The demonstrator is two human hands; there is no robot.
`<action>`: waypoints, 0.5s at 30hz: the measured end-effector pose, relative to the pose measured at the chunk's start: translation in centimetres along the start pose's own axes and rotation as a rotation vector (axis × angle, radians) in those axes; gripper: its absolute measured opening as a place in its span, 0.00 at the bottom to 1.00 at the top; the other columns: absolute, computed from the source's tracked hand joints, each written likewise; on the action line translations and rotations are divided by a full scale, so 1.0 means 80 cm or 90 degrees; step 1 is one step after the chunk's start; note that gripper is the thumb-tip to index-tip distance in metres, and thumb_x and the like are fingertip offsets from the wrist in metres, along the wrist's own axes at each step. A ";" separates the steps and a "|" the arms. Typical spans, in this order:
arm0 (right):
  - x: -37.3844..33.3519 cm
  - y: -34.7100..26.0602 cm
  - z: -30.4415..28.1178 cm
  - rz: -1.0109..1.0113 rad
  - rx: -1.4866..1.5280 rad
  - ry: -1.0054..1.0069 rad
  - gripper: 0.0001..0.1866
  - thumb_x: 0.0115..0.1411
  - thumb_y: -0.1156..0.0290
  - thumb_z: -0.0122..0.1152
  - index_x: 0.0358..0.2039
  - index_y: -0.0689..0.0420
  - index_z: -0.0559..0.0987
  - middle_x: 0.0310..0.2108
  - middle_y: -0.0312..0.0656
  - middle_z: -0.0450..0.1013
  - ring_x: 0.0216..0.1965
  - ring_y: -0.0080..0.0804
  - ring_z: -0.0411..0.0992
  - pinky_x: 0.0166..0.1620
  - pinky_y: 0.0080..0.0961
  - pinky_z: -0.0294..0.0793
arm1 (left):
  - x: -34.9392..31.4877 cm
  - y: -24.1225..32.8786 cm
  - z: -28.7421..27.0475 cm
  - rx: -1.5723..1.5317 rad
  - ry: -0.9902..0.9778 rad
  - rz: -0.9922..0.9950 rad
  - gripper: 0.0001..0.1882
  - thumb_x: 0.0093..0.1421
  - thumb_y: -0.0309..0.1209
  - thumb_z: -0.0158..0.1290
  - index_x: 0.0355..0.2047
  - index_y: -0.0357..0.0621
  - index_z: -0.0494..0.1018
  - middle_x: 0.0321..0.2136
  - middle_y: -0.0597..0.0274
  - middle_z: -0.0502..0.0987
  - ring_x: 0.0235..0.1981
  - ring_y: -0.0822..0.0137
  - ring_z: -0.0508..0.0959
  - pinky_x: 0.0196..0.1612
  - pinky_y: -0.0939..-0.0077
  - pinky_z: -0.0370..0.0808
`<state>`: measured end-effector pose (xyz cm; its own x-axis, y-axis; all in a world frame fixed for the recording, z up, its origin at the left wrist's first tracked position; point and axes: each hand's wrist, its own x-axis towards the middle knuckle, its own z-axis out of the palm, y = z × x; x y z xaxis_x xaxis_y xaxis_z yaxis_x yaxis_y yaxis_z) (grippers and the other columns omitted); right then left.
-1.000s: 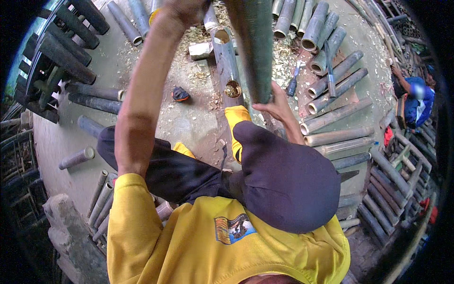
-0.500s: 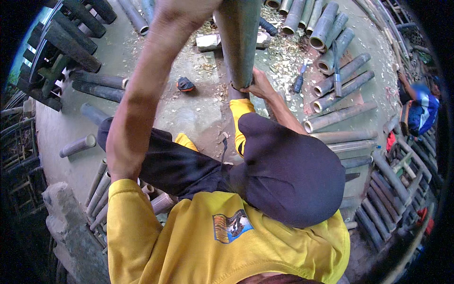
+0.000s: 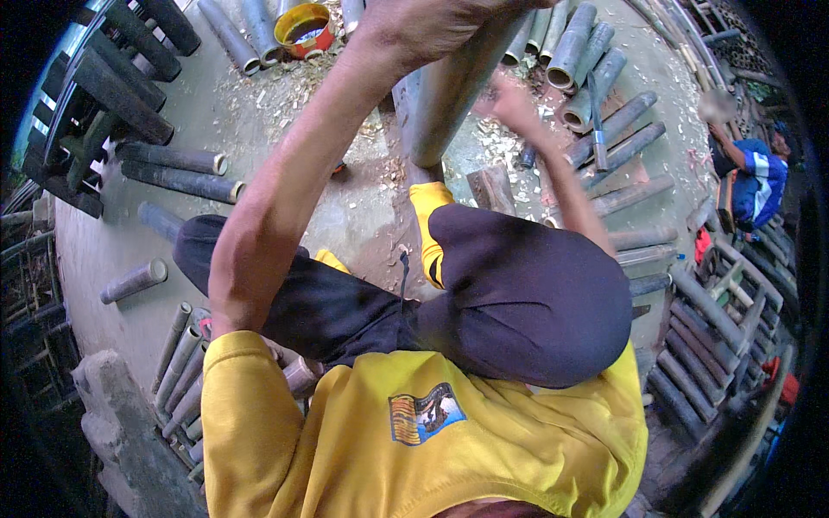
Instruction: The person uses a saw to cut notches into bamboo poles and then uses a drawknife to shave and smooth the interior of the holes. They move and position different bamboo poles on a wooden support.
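- Gripping the upper part of a grey-green bamboo pole point(image 3: 449, 95) at the far edge of the view: left hand point(image 3: 432, 22), fingers wrapped around the stem (fingertips partly cut off by the frame).
- Standing nearly upright, long axis running from the far top edge down toward the ground, lower end just beyond the yellow cuff of the dark trousers point(image 3: 518, 293).
- Hanging just right of the pole, blurred: right hand point(image 3: 509, 104), seemingly loose and holding nothing, though how far open cannot be told.
- Smooth, round, matt skin on the pole; hollow cut ends on the bamboo sections point(image 3: 596, 69) lying to the far right.
- Scattered pale wood chips point(image 3: 259, 86) over the rough concrete floor point(image 3: 155, 233), far left of the pole.
- Sitting at the far edge, an orange-rimmed round container point(image 3: 302, 26).
- Lying on the left, darker short bamboo lengths point(image 3: 173, 160), pointing roughly left to right.
- Crouching at the far right, another person in a blue top point(image 3: 760, 181).
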<state>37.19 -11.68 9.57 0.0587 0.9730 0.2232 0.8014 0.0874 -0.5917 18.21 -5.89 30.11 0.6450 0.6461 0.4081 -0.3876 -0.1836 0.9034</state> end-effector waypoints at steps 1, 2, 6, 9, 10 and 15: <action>0.033 0.027 -0.054 -0.039 0.138 0.083 0.25 0.46 0.59 0.66 0.43 0.58 0.73 0.38 0.44 0.74 0.39 0.34 0.73 0.42 0.29 0.71 | 0.004 -0.003 0.009 -0.014 -0.010 -0.011 0.20 0.47 0.28 0.62 0.40 0.35 0.70 0.31 0.62 0.77 0.31 0.73 0.77 0.33 0.80 0.75; 0.061 -0.052 -0.117 -0.011 0.145 0.131 0.19 0.50 0.62 0.62 0.41 0.57 0.74 0.36 0.44 0.75 0.38 0.35 0.74 0.41 0.28 0.71 | -0.002 -0.017 -0.013 0.007 -0.013 0.000 0.21 0.48 0.27 0.60 0.41 0.34 0.69 0.32 0.60 0.77 0.33 0.70 0.77 0.35 0.77 0.75; 0.088 -0.247 -0.345 -0.415 0.257 0.338 0.19 0.55 0.76 0.55 0.49 0.62 0.68 0.41 0.49 0.72 0.42 0.37 0.72 0.47 0.33 0.72 | 0.007 0.006 0.011 0.054 0.106 0.141 0.32 0.39 0.29 0.67 0.44 0.36 0.65 0.37 0.59 0.74 0.37 0.70 0.75 0.40 0.77 0.74; 0.063 -0.277 -0.384 -0.411 0.096 0.418 0.19 0.55 0.75 0.55 0.48 0.62 0.69 0.40 0.49 0.72 0.41 0.37 0.72 0.46 0.33 0.72 | -0.011 -0.007 0.016 0.080 0.084 0.094 0.40 0.38 0.31 0.68 0.50 0.36 0.59 0.40 0.55 0.72 0.40 0.67 0.74 0.43 0.74 0.75; 0.057 -0.274 -0.387 -0.385 0.064 0.434 0.19 0.55 0.75 0.56 0.47 0.62 0.69 0.40 0.49 0.72 0.41 0.38 0.72 0.46 0.33 0.72 | -0.016 -0.013 0.007 0.124 0.085 0.106 0.38 0.39 0.30 0.68 0.49 0.36 0.61 0.42 0.56 0.71 0.42 0.68 0.74 0.43 0.76 0.75; 0.009 -0.246 -0.402 -0.154 -0.214 0.409 0.18 0.54 0.72 0.56 0.46 0.63 0.70 0.38 0.50 0.73 0.40 0.39 0.72 0.44 0.33 0.72 | -0.024 -0.005 0.026 0.071 0.072 0.081 0.31 0.42 0.27 0.66 0.47 0.37 0.64 0.39 0.61 0.74 0.38 0.72 0.75 0.42 0.78 0.74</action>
<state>40.62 -19.61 46.30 0.1113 0.6102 0.7844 0.9681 0.1116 -0.2243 18.47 -8.58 29.21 0.5150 0.6904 0.5081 -0.3822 -0.3457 0.8570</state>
